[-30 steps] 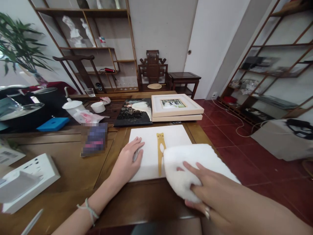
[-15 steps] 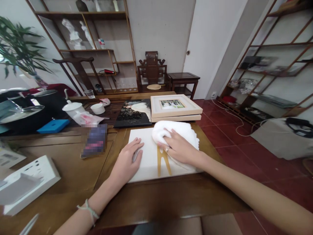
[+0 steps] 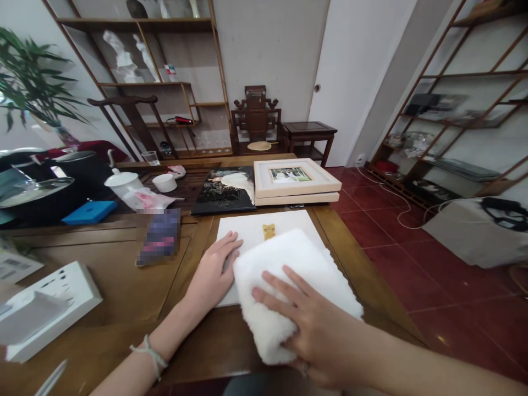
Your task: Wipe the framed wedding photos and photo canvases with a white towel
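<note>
A white canvas panel [image 3: 251, 231] with a small yellow cat figure [image 3: 269, 231] lies flat on the wooden table [image 3: 115, 286]. My left hand [image 3: 212, 272] rests flat on the panel's left edge, fingers stretched out, a cord bracelet on the wrist. My right hand [image 3: 307, 319] presses a folded white fluffy cloth [image 3: 289, 275] onto the near part of the panel, fingers spread over the cloth. The cloth hides most of the yellow figure and the panel's lower right.
Behind the panel lie a dark picture [image 3: 225, 190] and stacked light wooden frames [image 3: 295, 181]. To the left are a blurred card [image 3: 159, 234], a blue sponge [image 3: 89, 210], a white teapot [image 3: 122, 181], a cup [image 3: 164, 182] and a white box [image 3: 45, 302]. The red tiled floor lies to the right.
My right hand has drawn the cloth from the panel's far edge back to its near edge, covering most of the yellow figure. My left hand has stayed in place.
</note>
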